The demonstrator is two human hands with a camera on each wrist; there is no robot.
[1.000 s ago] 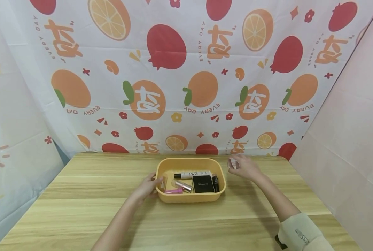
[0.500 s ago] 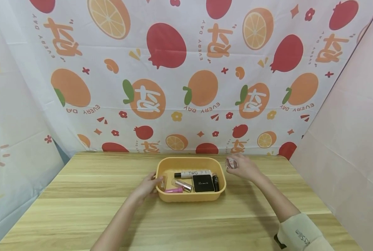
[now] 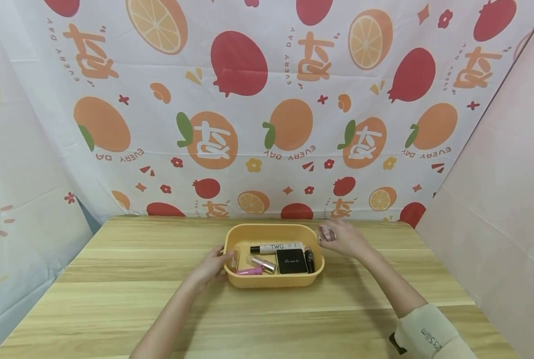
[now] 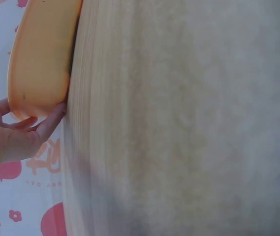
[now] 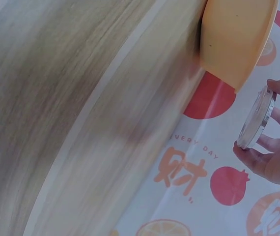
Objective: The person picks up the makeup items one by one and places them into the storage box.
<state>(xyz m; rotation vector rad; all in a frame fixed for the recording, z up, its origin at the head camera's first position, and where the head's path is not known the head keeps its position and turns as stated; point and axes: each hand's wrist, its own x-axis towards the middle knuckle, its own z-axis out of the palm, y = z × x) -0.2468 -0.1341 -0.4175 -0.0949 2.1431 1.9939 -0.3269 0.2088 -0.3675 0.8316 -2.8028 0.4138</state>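
Observation:
A yellow plastic basket (image 3: 273, 282) stands on the wooden table. My left hand (image 3: 209, 269) holds its left end, thumb over the rim and fingers against the outside wall, as the left wrist view also shows. Between thumb and fingers, my right hand (image 3: 347, 239) pinches a round, flat clear compact (image 5: 258, 118) with a silvery edge. It is held on edge just off the basket's right rim. Inside the basket lie a white TWG tube (image 3: 277, 247) with a black cap, a black square case (image 3: 291, 261), a lipstick (image 3: 263, 264), a pink tube (image 3: 250, 271) and a black stick (image 3: 309, 261).
A small clear orange-brown item (image 3: 235, 260) lies at the basket's left end, beside the left thumb. The wooden table (image 3: 267, 324) reaches back to a fruit-print cloth (image 3: 249, 124). Pale cloths hang at both sides.
My right hand has moved slightly left with the compact, up to the basket's right rim, and the compact's flat face has turned more into view. The left hand and basket stay put.

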